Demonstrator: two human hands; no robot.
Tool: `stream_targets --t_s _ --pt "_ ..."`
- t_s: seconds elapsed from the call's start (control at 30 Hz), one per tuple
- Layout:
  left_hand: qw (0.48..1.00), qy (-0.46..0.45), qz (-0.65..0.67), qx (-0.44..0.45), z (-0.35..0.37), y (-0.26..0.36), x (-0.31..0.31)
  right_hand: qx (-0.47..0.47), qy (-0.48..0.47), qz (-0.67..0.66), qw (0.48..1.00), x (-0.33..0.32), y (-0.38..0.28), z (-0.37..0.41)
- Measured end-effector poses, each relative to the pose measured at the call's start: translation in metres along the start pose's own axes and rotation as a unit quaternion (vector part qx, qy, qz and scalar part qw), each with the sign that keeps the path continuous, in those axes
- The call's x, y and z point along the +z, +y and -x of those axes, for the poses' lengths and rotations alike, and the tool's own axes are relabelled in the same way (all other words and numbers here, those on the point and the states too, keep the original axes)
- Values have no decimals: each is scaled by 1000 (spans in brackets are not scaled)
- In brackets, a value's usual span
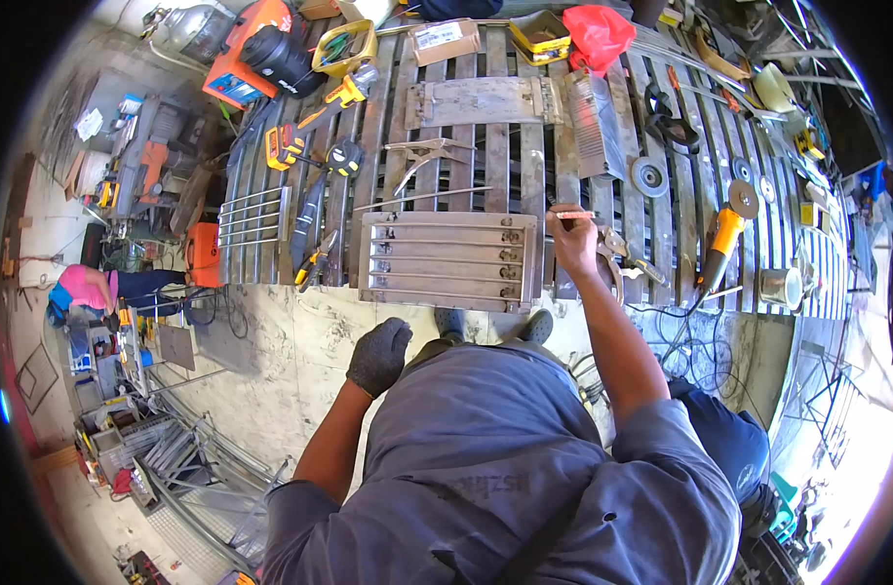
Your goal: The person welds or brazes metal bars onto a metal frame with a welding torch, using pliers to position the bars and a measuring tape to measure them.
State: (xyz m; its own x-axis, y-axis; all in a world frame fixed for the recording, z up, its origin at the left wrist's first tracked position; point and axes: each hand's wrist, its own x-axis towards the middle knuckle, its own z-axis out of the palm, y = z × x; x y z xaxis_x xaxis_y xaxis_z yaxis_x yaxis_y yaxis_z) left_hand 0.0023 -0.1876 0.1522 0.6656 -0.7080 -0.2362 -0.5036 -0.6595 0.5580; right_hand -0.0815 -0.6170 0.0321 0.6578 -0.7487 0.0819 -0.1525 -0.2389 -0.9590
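Note:
My right hand (pixel 573 244), bare, pinches a thin red-and-white pencil-like stick (pixel 571 214) above the slatted metal bench. Just left of it lies a metal frame with parallel rods (pixel 448 261), flat at the bench's front edge. Close on the right of that hand are locking pliers (pixel 617 249). My left hand (pixel 380 356), in a dark grey glove, hangs in front of the bench with its fingers curled in; nothing shows in them. Behind the frame lie a thin metal rod (pixel 422 199) and a metal clamp (pixel 429 151).
A yellow angle grinder (pixel 727 234) lies at right, near a grinding disc (pixel 648 176). Left on the slatted bench (pixel 500 180) are a tape measure (pixel 344 157) and a rod rack (pixel 253 216). A flat metal plate (pixel 481 101) lies farther back. Another person (pixel 86 286) is far left.

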Motion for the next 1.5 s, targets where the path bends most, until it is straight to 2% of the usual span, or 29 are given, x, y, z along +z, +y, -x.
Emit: stream_targets --t_s 0.03,0.1,0.17,0.23,0.27,0.3,0.37,0.4,0.5,0.63,0.67,0.77,0.8,0.9,0.93,1.03,1.07,1.17,1.2,1.23,1.3,1.37,1.4,1.43,1.5 --pt "1000 21 17 6 -6 15 -9 1 -18 0 1000 -6 -32 8" --pt "997 61 51 14 -16 43 -26 4 -77 -118 990 -2 -53 23" --pt "990 96 87 49 -26 65 -37 83 -200 -212 953 -14 -129 46" --pt "983 116 110 90 -36 82 -47 91 -248 -278 924 -7 -182 69" --pt "980 117 114 111 -40 90 -53 19 -264 -245 933 -6 -198 79" --pt "977 117 117 132 -42 96 -58 0 -281 -270 921 -4 -217 85" --pt "978 103 111 146 -43 102 -68 -44 -298 -212 929 0 -237 92" --pt "978 96 113 148 -42 104 -71 -34 -303 -207 929 2 -241 95" --pt "975 84 117 168 -41 99 -77 -86 -283 -161 942 11 -245 99" --pt "970 76 127 192 -42 96 -91 -107 -258 -150 948 23 -250 105" --pt "969 71 126 201 -42 95 -95 -80 -262 -150 950 28 -249 107" --pt "962 72 117 234 -46 89 -102 -133 -242 -131 952 39 -255 107" --pt "959 83 109 249 -47 86 -101 -92 -245 -176 949 45 -258 111" --pt "948 101 103 285 -51 80 -102 -52 -223 -230 946 61 -262 121" --pt "944 104 103 296 -53 79 -103 -38 -204 -214 955 65 -266 122" --pt "936 138 68 316 -60 80 -107 59 -167 -314 933 76 -271 127" --pt "937 152 -17 314 -64 80 -105 79 -145 -353 921 82 -273 126" --pt "956 64 -122 259 -81 82 -103 177 -122 -331 919 86 -262 115" --pt "960 24 -145 240 -95 80 -98 242 -109 -315 911 87 -252 107" --pt "963 22 -136 230 -116 67 -88 277 -121 -322 897 86 -225 104" --pt "970 18 -121 211 -170 33 -57 363 -64 -231 901 87 -229 109" --pt "980 39 -155 118 -228 -22 -49 317 -91 -161 930 76 -243 124" --pt "973 99 -167 126 -247 -53 -50 296 -100 -124 942 68 -254 133" --pt "962 158 -177 137 -266 -82 -54 222 -141 -72 962 62 -266 141" --pt "966 162 -191 60 -296 -117 -54 81 -216 42 972 50 -302 159"
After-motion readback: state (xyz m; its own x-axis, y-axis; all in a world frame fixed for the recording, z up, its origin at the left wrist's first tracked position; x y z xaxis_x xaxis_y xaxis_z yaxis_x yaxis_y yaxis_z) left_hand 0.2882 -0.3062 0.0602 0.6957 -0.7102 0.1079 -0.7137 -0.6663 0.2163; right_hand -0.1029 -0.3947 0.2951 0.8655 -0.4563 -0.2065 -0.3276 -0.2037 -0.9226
